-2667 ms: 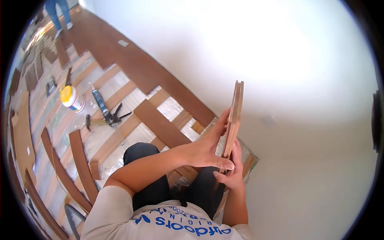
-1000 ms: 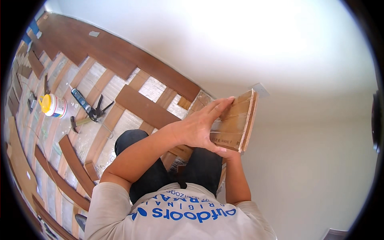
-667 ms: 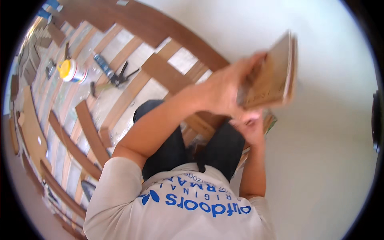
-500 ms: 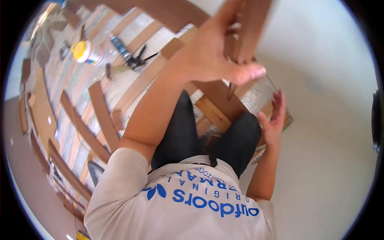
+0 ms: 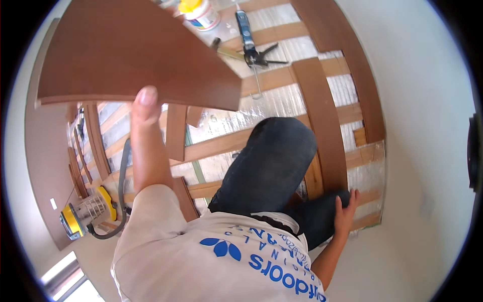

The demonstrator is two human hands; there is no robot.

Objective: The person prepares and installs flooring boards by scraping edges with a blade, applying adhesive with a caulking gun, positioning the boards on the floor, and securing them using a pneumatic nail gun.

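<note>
Above the floor (image 5: 282, 100), the left hand (image 5: 145, 115) grips a brown board (image 5: 126, 55), thumb at its near edge, other fingers mostly hidden; the right hand (image 5: 344, 214) has loosely spread fingers. Likely stiff, fairly light, best held by opposite edges.

Board (image 5: 136, 55) runs out past the top edge, its far face hidden. Left grip (image 5: 145, 108): thumb shows, most fingers hidden behind the board. Right grip (image 5: 345, 210): can't tell if it touches the knee (image 5: 329, 214). Yellow-lidded tub (image 5: 204, 17) cut off at top. Window (image 5: 70, 279) clipped by the lens rim, lower left. Dark object (image 5: 473, 153), right rim: kind unclear.
</note>
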